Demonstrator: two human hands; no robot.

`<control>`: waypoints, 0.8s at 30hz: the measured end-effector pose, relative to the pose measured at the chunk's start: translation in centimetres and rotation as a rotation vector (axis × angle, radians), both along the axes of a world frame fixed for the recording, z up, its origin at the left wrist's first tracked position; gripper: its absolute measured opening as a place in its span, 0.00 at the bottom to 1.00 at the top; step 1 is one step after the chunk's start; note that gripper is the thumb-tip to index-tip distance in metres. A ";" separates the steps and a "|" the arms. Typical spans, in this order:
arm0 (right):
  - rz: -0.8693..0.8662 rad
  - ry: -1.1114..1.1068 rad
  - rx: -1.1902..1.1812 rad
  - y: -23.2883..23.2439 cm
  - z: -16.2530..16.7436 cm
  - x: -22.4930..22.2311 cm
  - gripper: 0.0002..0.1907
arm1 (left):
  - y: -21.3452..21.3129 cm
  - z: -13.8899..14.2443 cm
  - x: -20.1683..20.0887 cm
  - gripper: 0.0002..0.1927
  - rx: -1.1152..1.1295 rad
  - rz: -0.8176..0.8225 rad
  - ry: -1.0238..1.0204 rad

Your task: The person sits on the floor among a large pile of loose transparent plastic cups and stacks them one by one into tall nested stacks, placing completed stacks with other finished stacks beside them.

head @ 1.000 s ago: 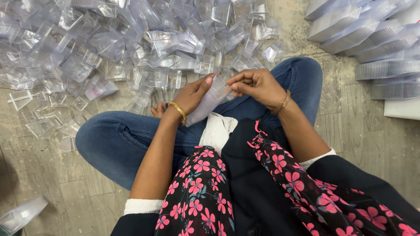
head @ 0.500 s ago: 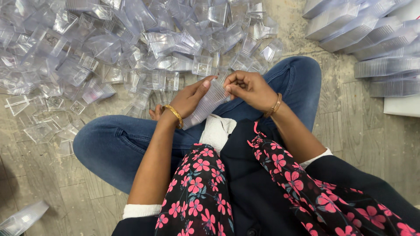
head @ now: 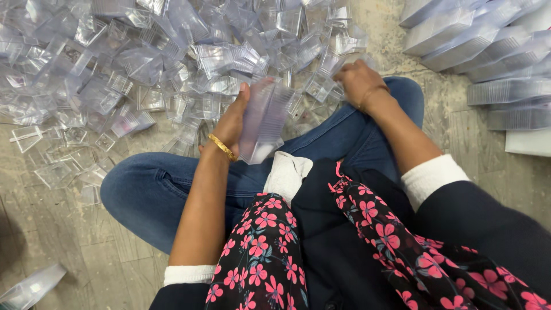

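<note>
My left hand [head: 232,121], with a gold bangle at the wrist, holds a nested stack of clear plastic pieces [head: 265,120] upright above my lap. My right hand [head: 357,80] reaches out over my right knee into the heap of loose clear plastic pieces [head: 172,63] on the floor, fingers curled on the pieces at the heap's edge; whether it grips one cannot be told.
I sit cross-legged in blue jeans [head: 149,189] on a grey stone floor [head: 51,229]. Rows of stacked clear pieces [head: 493,51] lie at the upper right, with a white sheet [head: 528,142] beside them. A single clear piece [head: 31,287] lies at the lower left.
My right hand has left the stack and moved away to the heap beyond my knee. My left hand has kept the stack and raised it upright.
</note>
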State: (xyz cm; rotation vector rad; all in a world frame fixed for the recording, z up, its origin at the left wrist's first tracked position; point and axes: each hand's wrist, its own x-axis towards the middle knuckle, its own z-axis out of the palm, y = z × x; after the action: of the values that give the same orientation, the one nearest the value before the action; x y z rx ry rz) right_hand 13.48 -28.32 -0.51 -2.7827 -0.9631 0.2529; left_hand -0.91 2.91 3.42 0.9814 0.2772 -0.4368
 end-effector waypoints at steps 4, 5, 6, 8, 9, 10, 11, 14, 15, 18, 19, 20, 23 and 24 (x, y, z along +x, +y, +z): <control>-0.038 0.141 -0.318 0.7 -0.8 1.2 0.13 | -0.3 0.6 0.0 0.34 -0.164 -0.005 0.104; -0.043 0.146 -0.383 0.8 -0.5 1.5 0.12 | -0.3 0.7 0.0 0.34 -0.175 -0.010 0.087; -0.047 0.181 -0.409 0.9 -0.3 1.7 0.12 | -0.3 0.7 0.1 0.34 -0.179 -0.012 0.086; -0.055 0.258 -0.458 0.6 0.2 2.1 0.10 | -0.3 0.6 0.1 0.34 -0.185 -0.019 0.092; -0.082 0.243 -0.376 0.4 0.4 2.2 0.10 | -0.3 0.5 0.2 0.34 -0.152 -0.027 0.065; -0.105 0.228 -0.295 0.1 0.8 2.2 0.10 | -0.3 0.4 0.2 0.34 -0.121 -0.031 0.038; -0.126 0.216 -0.215 0.0 1.1 2.1 0.10 | -0.3 0.3 0.1 0.34 -0.090 -0.033 0.015; -0.207 0.248 -0.081 -0.4 2.2 1.9 0.05 | -0.3 0.0 0.4 0.33 -0.082 -0.036 0.028; -0.234 0.229 -0.071 -0.5 2.6 1.8 0.05 | -0.4 -0.1 0.3 0.32 -0.084 -0.040 0.043; -0.314 0.184 0.074 -0.1 3.9 1.9 0.07 | -0.3 -0.1 0.3 0.31 -0.034 -0.055 0.058; -0.342 0.179 0.193 0.1 4.4 1.9 0.07 | -0.2 0.0 0.3 0.32 0.017 -0.066 0.049; -0.370 0.174 0.311 0.3 4.9 1.8 0.07 | -0.2 0.0 0.3 0.32 0.067 -0.078 0.041; -0.188 0.466 0.798 1.5 6.5 0.9 0.09 | -0.2 0.1 0.2 0.30 0.019 -0.104 0.106; -0.120 0.615 0.801 2.1 6.8 0.2 0.10 | -0.3 0.1 0.3 0.30 0.103 -0.142 0.040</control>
State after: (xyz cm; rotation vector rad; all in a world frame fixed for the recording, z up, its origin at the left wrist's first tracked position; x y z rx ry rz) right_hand 13.65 -26.24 6.34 -1.8461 -0.5588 0.5242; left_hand -0.61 2.60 3.47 1.0984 0.2690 -0.5762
